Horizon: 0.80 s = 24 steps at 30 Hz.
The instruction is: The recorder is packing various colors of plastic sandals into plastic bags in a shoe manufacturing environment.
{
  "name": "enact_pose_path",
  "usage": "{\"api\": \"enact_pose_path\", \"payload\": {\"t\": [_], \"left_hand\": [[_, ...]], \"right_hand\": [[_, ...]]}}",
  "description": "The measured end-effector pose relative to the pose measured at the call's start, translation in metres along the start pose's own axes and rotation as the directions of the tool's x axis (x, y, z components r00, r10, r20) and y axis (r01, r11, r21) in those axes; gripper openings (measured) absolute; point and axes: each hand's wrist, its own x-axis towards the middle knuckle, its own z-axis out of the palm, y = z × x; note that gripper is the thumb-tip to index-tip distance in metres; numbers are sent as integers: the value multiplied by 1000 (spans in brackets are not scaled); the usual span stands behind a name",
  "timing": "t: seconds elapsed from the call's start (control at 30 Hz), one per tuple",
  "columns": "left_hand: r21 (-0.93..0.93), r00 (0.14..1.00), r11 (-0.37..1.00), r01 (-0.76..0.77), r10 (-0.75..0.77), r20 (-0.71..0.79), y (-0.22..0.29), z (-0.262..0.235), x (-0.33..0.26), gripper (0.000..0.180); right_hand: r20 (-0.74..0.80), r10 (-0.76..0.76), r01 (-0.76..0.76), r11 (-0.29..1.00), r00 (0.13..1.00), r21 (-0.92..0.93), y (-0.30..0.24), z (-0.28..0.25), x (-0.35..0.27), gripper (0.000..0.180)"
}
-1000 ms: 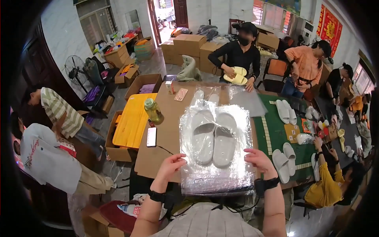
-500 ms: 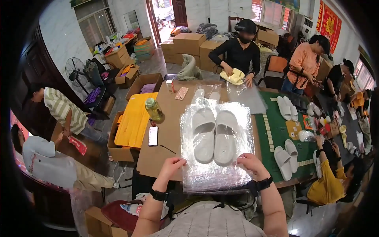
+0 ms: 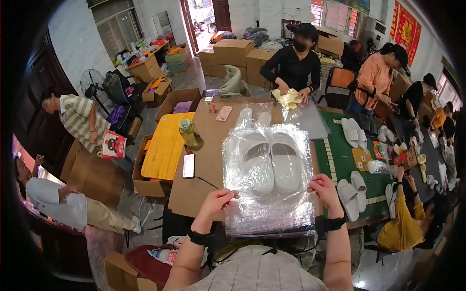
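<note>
A clear plastic bag (image 3: 268,213) lies on the brown table (image 3: 206,155) with a pair of white slippers (image 3: 269,162) inside it, toes pointing away from me. My left hand (image 3: 216,200) pinches the bag's left edge near its open end. My right hand (image 3: 324,188) pinches the right edge at about the same height. Both wrists wear black bands. The near end of the bag hangs over the table's front edge toward my chest.
A phone (image 3: 188,166), a green bottle (image 3: 190,134) and more bagged slippers (image 3: 257,115) lie on the table. A green mat (image 3: 340,160) to the right carries loose white slipper pairs (image 3: 353,132). A person in black (image 3: 296,63) works opposite; others sit around. Cardboard boxes (image 3: 162,145) stand left.
Both hands slid down the bag's sides toward me and closer to its open end. The bag with the slippers has stayed roughly in place on the table.
</note>
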Motion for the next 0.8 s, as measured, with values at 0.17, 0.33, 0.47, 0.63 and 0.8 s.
{"api": "enact_pose_path", "payload": {"t": [0.17,0.33,0.47,0.63,0.8], "left_hand": [[-134,987,978,-162,158,-41,-2,10,4,22],[54,904,907,-417,420,-83,-11,12,10,14],[215,800,790,-573,597,-59,-17,11,9,12],[493,865,746,-447,501,26,-32,19,1,15],[759,692,534,-373,705,-156,-43,35,14,32]], "right_hand": [[-68,-158,158,987,985,-11,4,0,3,15],[-93,-299,303,952,950,36,13,3,9,16],[-115,-357,356,934,927,-36,30,7,14,20],[-73,-386,335,867,920,-369,64,3,10,34],[-132,-447,271,723,885,-635,60,8,2,39]]}}
